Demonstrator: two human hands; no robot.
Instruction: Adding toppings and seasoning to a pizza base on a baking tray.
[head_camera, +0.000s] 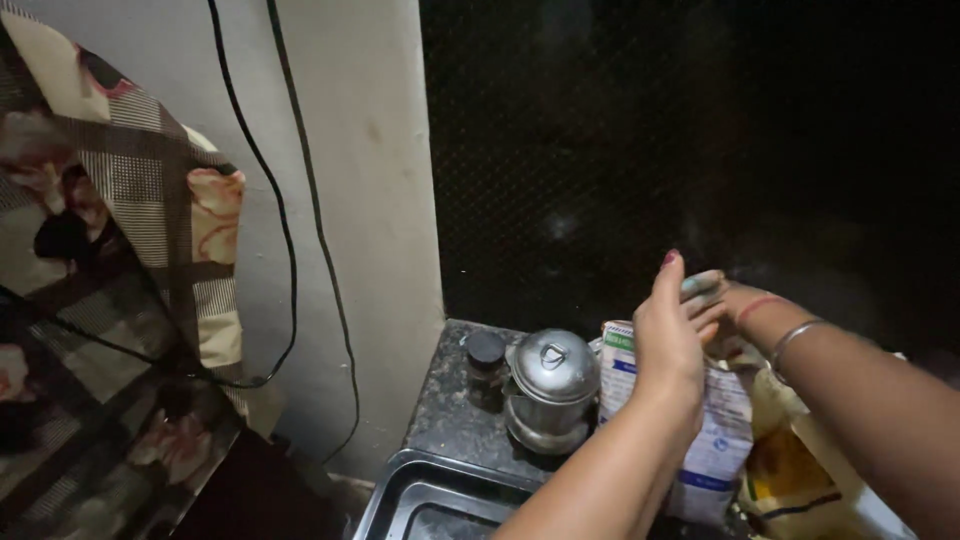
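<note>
Hands (690, 320) gripping packet (715, 440) top | steel pot (550, 385) just beside

White-and-blue packet (722, 430), steel lidded pot (551, 390), floral checked cloth (130, 220)

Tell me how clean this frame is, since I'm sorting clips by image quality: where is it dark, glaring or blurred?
Head view: the window screen is almost black; light falls mainly on the pale wall; soft glare on the steel pot's lid; the left hand and right hand are slightly blurred; the dark counter holds little detail.
</note>
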